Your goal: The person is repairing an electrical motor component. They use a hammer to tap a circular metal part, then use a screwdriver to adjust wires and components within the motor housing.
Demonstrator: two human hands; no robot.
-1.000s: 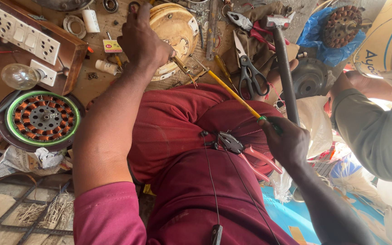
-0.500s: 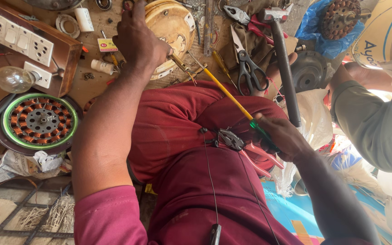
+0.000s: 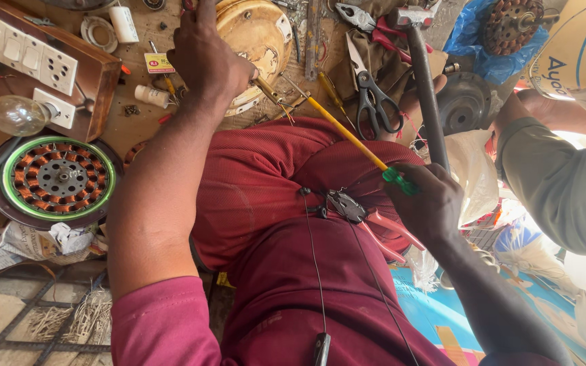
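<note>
My left hand [image 3: 205, 57] rests on the round cream fan motor cover [image 3: 259, 30] at the top, fingers pressed on its edge and pinching a small brass part. My right hand [image 3: 428, 203] grips the green handle of a long yellow-shafted screwdriver [image 3: 347, 135], whose tip reaches up to the cover's rim next to my left hand. A pair of red-handled pliers [image 3: 361, 213] lies on my maroon-clad lap just left of my right hand.
A fan stator with copper windings in a green ring [image 3: 59, 177] lies at left, below a wooden switchboard [image 3: 28, 57] with a bulb [image 3: 16, 115]. Scissors [image 3: 374, 98], a hammer [image 3: 425, 74] and pliers lie at the top. Another person's sleeve [image 3: 557, 183] reaches in from the right.
My right hand has shifted slightly left with the screwdriver, keeping its tip at the cover. My left hand stays on the cover.
</note>
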